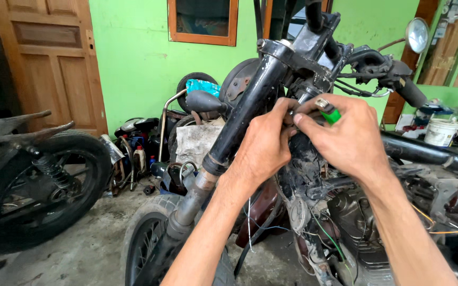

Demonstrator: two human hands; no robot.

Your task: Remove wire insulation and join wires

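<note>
Hands meet at centre frame, just right of a stripped motorcycle's black fork leg [250,106]. The right hand [351,140] pinches a green lighter [331,114] between thumb and fingers, its metal top pointing up-left. The left hand [263,145] curls its fingers around something small against the frame beside the lighter; what it grips is hidden, so I cannot tell what it holds. Fingertips of both hands nearly touch.

Fork leg runs diagonally from upper centre down to the front tyre [149,238] at lower centre, glossy black above, dull grey metal below. Loose wires [324,233], green, blue and yellow, hang over the greasy engine [356,222] at lower right. A round mirror [417,34] sits at upper right above the handlebar grip [412,92]. A white bucket [441,131] stands at the right edge.

At left, another motorcycle's rear wheel [43,185] with a coil spring stands apart on the stained concrete floor [91,243]. Behind are a green wall [133,58] and a panelled wooden door [51,58] at upper left.
</note>
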